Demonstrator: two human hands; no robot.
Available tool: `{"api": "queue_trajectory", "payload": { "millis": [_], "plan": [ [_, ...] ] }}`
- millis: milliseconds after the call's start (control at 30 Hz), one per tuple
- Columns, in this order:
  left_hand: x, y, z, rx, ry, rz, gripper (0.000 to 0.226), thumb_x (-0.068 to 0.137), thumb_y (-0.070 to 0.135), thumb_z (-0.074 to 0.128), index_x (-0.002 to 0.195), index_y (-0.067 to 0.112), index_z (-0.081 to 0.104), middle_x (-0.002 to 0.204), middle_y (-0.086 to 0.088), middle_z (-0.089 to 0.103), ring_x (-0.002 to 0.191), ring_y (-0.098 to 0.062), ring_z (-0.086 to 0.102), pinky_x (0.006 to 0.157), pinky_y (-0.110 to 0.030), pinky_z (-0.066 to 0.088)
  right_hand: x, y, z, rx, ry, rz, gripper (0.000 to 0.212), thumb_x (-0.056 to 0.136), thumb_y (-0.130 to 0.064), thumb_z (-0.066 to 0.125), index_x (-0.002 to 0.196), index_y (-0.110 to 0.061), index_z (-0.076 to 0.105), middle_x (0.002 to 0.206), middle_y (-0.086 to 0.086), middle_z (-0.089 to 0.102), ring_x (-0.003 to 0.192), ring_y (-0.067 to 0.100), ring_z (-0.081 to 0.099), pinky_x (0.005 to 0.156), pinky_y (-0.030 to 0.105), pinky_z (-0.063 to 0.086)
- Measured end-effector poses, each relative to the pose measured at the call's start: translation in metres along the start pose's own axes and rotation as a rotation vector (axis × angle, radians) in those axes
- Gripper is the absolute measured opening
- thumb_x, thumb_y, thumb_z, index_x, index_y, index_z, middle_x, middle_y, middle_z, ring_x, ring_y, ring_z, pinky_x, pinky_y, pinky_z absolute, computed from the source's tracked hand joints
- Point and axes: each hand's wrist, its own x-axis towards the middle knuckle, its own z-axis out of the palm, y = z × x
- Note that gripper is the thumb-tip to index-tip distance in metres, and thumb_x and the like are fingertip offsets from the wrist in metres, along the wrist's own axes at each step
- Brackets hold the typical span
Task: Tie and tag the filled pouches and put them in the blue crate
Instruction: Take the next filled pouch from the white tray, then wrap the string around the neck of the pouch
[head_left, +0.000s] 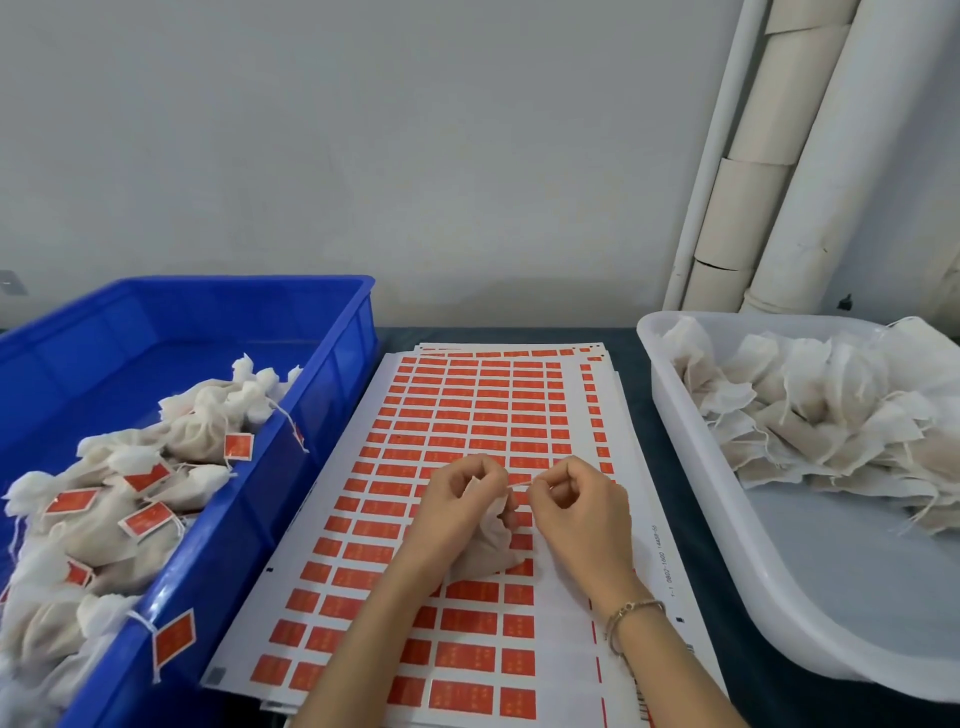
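Judging by the piles, it looked roughly midway: the left hand (457, 499) gripped the neck of one pouch (488, 545) over the tag sheet (467, 405), the right hand (576, 504) pinched its drawstring (519, 483) taut, tagged pouches (119, 514) sat in the blue crate (332, 332), and plenty of untied pouches (810, 415) waited in the white tub (727, 519).

Left of the left grip (457, 499), the way is walled off by the blue crate's (306, 467) tall side; inside, only the far end is left free of tagged pouches (104, 530). Right of the right grip (576, 499), the white tub's (685, 457) rim is met. Ahead, flat label sheets (467, 405) are left open.
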Motion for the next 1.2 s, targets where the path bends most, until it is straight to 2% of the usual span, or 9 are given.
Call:
{"api": "queue_trajectory", "payload": {
  "millis": [200, 367, 467, 567, 633, 700, 800, 1067, 1200],
  "plan": [
    [-0.003, 0.002, 0.001, -0.026, -0.028, 0.044, 0.024, 0.081, 0.029, 0.055, 0.081, 0.007, 0.065, 0.075, -0.011, 0.064, 0.071, -0.023, 0.061, 0.072, -0.034, 0.054, 0.003, -0.001, -0.004, -0.051, 0.030, 0.017, 0.024, 0.083, -0.031, 0.069, 0.067, -0.033, 0.053, 0.065, -0.021, 0.060, 0.058, 0.008, 0.060, 0.056, 0.010, 0.042],
    [-0.002, 0.000, 0.002, 0.029, -0.059, 0.084, 0.017, 0.089, 0.022, 0.055, 0.079, 0.013, 0.066, 0.072, -0.005, 0.066, 0.069, -0.019, 0.064, 0.070, -0.029, 0.057, 0.003, 0.001, -0.005, -0.112, 0.066, 0.018, 0.022, 0.083, -0.034, 0.069, 0.068, -0.034, 0.053, 0.065, -0.023, 0.058, 0.055, 0.006, 0.059, 0.053, 0.009, 0.039],
    [-0.001, -0.005, 0.000, 0.087, -0.084, 0.007, 0.028, 0.097, 0.029, 0.053, 0.075, 0.041, 0.066, 0.075, 0.022, 0.065, 0.076, 0.000, 0.062, 0.063, -0.008, 0.049, 0.005, 0.003, -0.007, -0.116, 0.107, 0.026, 0.015, 0.083, -0.033, 0.069, 0.074, -0.030, 0.058, 0.066, -0.023, 0.058, 0.054, 0.006, 0.058, 0.052, 0.010, 0.041],
    [-0.004, -0.004, -0.005, 0.044, -0.092, -0.196, 0.017, 0.095, 0.049, 0.047, 0.088, 0.047, 0.063, 0.100, 0.031, 0.061, 0.093, 0.005, 0.059, 0.074, -0.012, 0.047, 0.009, 0.004, -0.013, -0.015, 0.191, 0.039, 0.012, 0.085, -0.029, 0.068, 0.078, -0.028, 0.058, 0.072, -0.021, 0.063, 0.058, 0.000, 0.062, 0.050, 0.006, 0.045],
    [-0.005, 0.002, -0.007, 0.061, -0.145, -0.208, 0.033, 0.098, 0.048, 0.039, 0.082, 0.058, 0.066, 0.089, 0.035, 0.066, 0.086, 0.011, 0.063, 0.065, -0.006, 0.045, 0.011, 0.004, -0.018, 0.069, 0.249, 0.054, 0.010, 0.086, -0.027, 0.066, 0.082, -0.026, 0.058, 0.083, -0.016, 0.067, 0.063, -0.004, 0.063, 0.046, 0.004, 0.043],
    [-0.008, 0.007, -0.009, 0.076, -0.178, -0.213, 0.037, 0.097, 0.051, 0.038, 0.073, 0.074, 0.055, 0.076, 0.045, 0.059, 0.077, 0.020, 0.058, 0.056, -0.002, 0.044, 0.013, 0.004, -0.022, 0.129, 0.291, 0.061, 0.008, 0.087, -0.025, 0.065, 0.086, -0.023, 0.058, 0.090, -0.011, 0.069, 0.068, -0.002, 0.065, 0.047, 0.005, 0.044],
    [-0.007, 0.004, -0.012, 0.085, -0.230, -0.213, 0.022, 0.092, 0.053, 0.048, 0.082, 0.053, 0.068, 0.079, 0.035, 0.064, 0.077, 0.009, 0.065, 0.059, -0.006, 0.047, 0.015, 0.004, -0.023, 0.198, 0.332, 0.065, 0.006, 0.088, -0.023, 0.064, 0.087, -0.020, 0.059, 0.093, -0.005, 0.071, 0.073, 0.000, 0.066, 0.051, 0.005, 0.046],
    [-0.001, -0.001, -0.019, -0.065, -0.232, -0.191, 0.026, 0.096, 0.037, 0.052, 0.093, 0.020, 0.072, 0.086, -0.004, 0.071, 0.080, -0.018, 0.067, 0.083, -0.028, 0.054, 0.015, 0.006, -0.022, 0.145, 0.318, 0.072, 0.006, 0.088, -0.025, 0.063, 0.088, -0.021, 0.058, 0.093, -0.006, 0.071, 0.070, 0.002, 0.066, 0.052, 0.008, 0.044],
    [0.000, 0.002, -0.019, -0.223, -0.181, -0.188, 0.022, 0.098, 0.024, 0.051, 0.094, 0.017, 0.071, 0.089, -0.010, 0.068, 0.078, -0.019, 0.067, 0.076, -0.028, 0.054, 0.015, 0.008, -0.021, 0.089, 0.274, 0.091, 0.007, 0.088, -0.026, 0.064, 0.087, -0.023, 0.058, 0.092, -0.011, 0.067, 0.068, 0.000, 0.065, 0.053, 0.008, 0.043]
  ]
}}
